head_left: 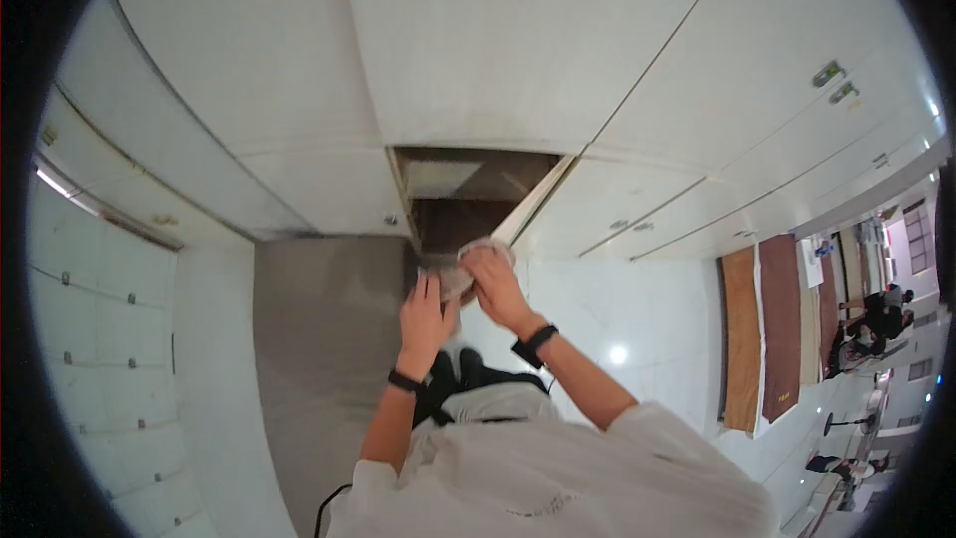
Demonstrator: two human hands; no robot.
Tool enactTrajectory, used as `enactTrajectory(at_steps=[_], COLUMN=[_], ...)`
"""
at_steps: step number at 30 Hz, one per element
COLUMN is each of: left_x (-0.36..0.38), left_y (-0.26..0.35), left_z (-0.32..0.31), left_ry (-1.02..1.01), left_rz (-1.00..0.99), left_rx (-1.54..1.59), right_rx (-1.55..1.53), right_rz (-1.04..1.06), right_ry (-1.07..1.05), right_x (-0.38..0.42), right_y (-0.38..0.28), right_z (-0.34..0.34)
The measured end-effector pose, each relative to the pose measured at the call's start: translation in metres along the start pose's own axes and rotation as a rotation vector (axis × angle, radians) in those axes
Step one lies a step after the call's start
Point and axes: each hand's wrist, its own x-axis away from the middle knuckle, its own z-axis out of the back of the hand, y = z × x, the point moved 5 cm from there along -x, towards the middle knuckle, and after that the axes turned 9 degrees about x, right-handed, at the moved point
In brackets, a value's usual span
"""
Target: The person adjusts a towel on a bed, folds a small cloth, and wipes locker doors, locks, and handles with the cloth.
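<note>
Both hands are on a small, pale bundle (456, 285) with a brownish tint; its exact kind is too blurred to tell. My left hand (426, 321) grips its near left side, fingers pressed together. From the right, my right hand (495, 284) curls over the top of it, hiding part of it. Just beyond the hands is a low cabinet compartment (463, 219) with a dark brown inside. Its white door (538, 201) stands swung out to the right. A dark band circles each wrist.
Tall white cabinet doors (478, 40) rise ahead, with small locks (829, 74) at the right. White lockers (100, 339) line the left side. A grey floor patch (319, 369) lies at the left. Brown-topped tables (780, 339) stand at the right, with people (876, 324) farther off.
</note>
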Motion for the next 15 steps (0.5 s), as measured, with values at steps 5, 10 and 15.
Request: enactTrajectory(at_steps=[5,10,15], left_x=[0.012,0.019,0.012], left_y=[0.026,0.061,0.094], left_z=[-0.013,-0.034,-0.055], left_ry=[-0.162,-0.239,-0.373], left_rz=[0.029,0.037,0.171], left_rx=[0.146,0.286,0.473], right_rx=[-0.028,-0.075,-0.056], right_rz=[-0.052,-0.121,-0.029], right_ry=[-0.078,-0.101,-0.165], right_x=[0.029,0.053,0.070], right_y=[-0.009,-0.004,0.027], right_z=[0.036,0.059,0.075])
